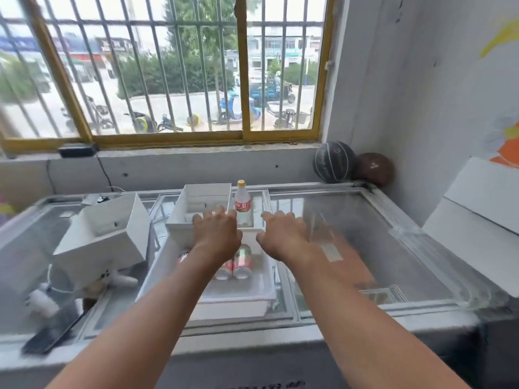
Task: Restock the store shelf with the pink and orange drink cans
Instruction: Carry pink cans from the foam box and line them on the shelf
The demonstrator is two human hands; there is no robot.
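Under a barred window (168, 66) sat a big freezer with a glass top (365, 234), and it served as the work table. In the middle of the frame a white tray (264, 293) lay on the glass. The pink and orange cans (243, 261) rested on their sides in it, close together, probably so the tray walls would stop them rolling away. Just above the tray in the frame stood a white box (202, 203), open side up, maybe a spot to fill. A bottle (243, 203) stood upright just right of that box. The left hand (216, 234) and the right hand (283, 237) reached out over the far end of the tray, fingers loose and spread, holding nothing. I could not tell if the left hand touched the box edge. Neither hand had a can.
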